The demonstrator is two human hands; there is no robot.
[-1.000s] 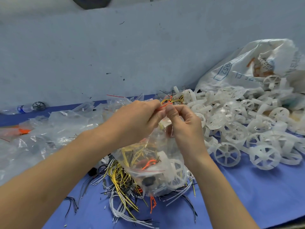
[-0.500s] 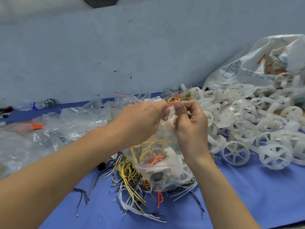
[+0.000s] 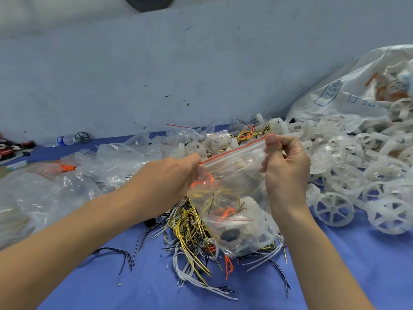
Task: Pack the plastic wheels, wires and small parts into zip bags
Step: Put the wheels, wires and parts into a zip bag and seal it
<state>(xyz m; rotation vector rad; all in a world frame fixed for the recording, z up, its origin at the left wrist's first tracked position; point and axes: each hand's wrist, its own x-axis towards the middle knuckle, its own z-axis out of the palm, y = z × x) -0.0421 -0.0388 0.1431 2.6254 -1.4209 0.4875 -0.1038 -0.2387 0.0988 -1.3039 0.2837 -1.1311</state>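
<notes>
Each hand [image 3: 169,177] pinches zip bag [image 3: 234,198] — taut.

Your zip bag [image 3: 234,198] hangs above the wire pile [image 3: 190,238] mid-tabletop [image 3: 357,276]. Wheels [image 3: 333,209] heap along the right edge, with a sack [image 3: 348,95] behind them. Loose bags [image 3: 67,182] lie left, a bottle [image 3: 64,139] back-left.

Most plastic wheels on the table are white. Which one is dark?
The dark wheel at far left by the wall, beside the water bottle; the white wheels lie heaped at right.

Head-worn camera looks forward and down, close over the table [image 3: 335,276].
</notes>
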